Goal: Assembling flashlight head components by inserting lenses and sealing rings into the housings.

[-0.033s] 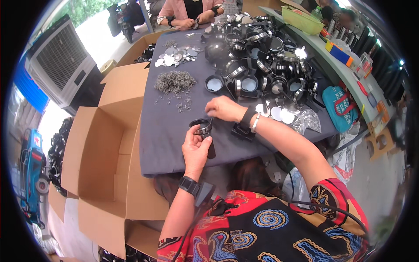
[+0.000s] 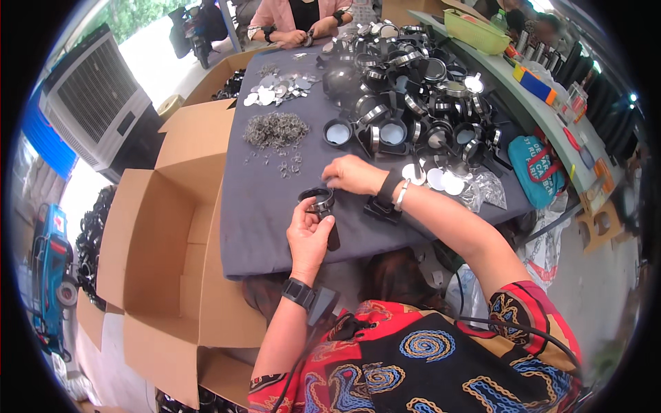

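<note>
two hands, one in-hand ring

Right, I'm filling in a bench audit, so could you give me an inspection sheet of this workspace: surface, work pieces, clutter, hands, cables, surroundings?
Surface: dark cloth-covered table.
Work pieces: black ring-shaped part with handle, held; pile of small metal clips; silvery discs; large heap of similar black parts.
Clutter: clear plastic bag of small pieces near the right edge; teal bag beside that edge.
Hands: left hand grips the ring-shaped part; right hand is close to the ring, fingertips together, contents unclear.
Cables: black cable across the patterned shirt.
Surroundings: open cardboard box and air cooler on the left; another person's hands across the table.
</note>
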